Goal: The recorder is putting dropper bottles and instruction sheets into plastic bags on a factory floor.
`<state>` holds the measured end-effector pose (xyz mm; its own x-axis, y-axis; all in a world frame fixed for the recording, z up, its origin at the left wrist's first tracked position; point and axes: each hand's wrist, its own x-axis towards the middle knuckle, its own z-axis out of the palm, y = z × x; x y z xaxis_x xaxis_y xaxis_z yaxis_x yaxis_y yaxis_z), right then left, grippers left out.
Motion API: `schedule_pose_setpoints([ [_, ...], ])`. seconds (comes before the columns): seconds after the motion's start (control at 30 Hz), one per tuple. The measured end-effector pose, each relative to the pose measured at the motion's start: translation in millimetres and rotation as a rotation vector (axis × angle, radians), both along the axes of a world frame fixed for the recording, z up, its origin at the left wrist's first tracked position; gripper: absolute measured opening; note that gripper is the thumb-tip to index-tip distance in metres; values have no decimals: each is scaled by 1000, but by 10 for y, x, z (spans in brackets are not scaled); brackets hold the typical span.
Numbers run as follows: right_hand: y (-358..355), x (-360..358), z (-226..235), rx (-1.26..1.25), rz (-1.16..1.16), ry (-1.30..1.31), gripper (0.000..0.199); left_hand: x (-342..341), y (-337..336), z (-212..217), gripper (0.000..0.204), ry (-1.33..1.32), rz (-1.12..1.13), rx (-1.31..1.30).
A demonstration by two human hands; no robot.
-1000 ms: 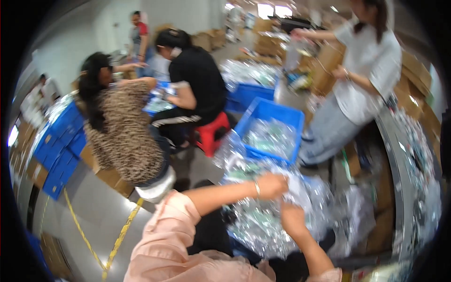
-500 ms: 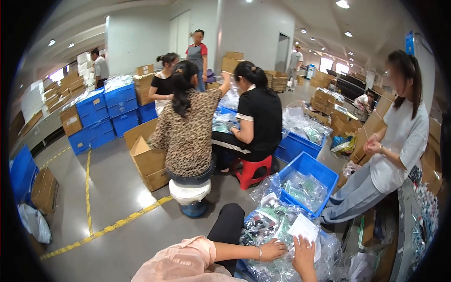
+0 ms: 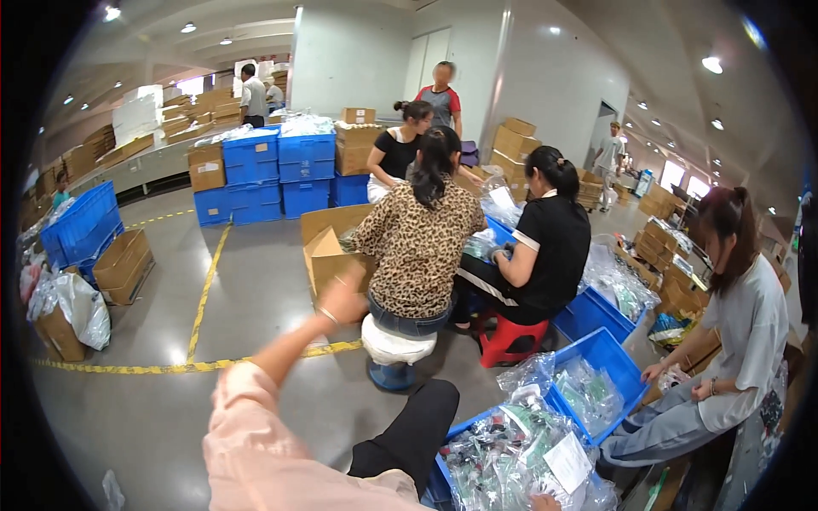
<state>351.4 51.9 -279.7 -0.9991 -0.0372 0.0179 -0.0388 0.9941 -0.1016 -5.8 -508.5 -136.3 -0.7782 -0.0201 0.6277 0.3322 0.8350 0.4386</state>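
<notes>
Many clear bags (image 3: 498, 456) lie heaped in the near blue bin (image 3: 437, 487), with a white sheet (image 3: 567, 462) flat on top of them. We judge each bag to be light; the film looks thin, crinkly and slippery, so bags may slide over one another or cling together. Their green and dark contents seem stiffer than the film and might be fragile; we would grip a bag by a loose edge or corner and spare the middle from squeezing. The sheet looks like paper, light and easily creased, best pinched at a free corner.

Our right hand (image 3: 545, 503) shows only in part at the lower edge, at the heap just below the sheet; we cannot tell whether its fingers are closed on anything. Our left hand (image 3: 343, 294) is raised, blurred, in front of the open carton (image 3: 324, 237); we cannot tell whether its fingers are together or apart, nor whether they hold something.

Half a second ago both our hands were side by side at the sheet. Since then the left has swung up and away, while the sheet has stayed on the heap. Our view has turned leftward, and the co-worker (image 3: 750, 332) at right now bends, one arm reaching down by the tray (image 3: 620, 358).
</notes>
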Motion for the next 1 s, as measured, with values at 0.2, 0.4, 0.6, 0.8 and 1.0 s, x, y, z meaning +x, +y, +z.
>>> schedule_pose_setpoints([
  [0.2,-100,-225,46,-81,-51,-267,36,203,-2552,1472,74,-243,751,-25],
  [0.4,123,-66,291,-114,-136,-295,53,-785,-1105,1377,63,65,257,-221],
  [0.6,-182,-408,779,-99,-82,-231,60,-210,1636,-263,72,-128,-1062,-157],
  [0.8,-455,446,908,-372,-296,163,53,1909,3907,-803,101,-85,-1473,-713],
  [1.0,-65,1563,398,-423,-767,359,49,2398,4185,-1246,97,-143,-1386,-1007],
])
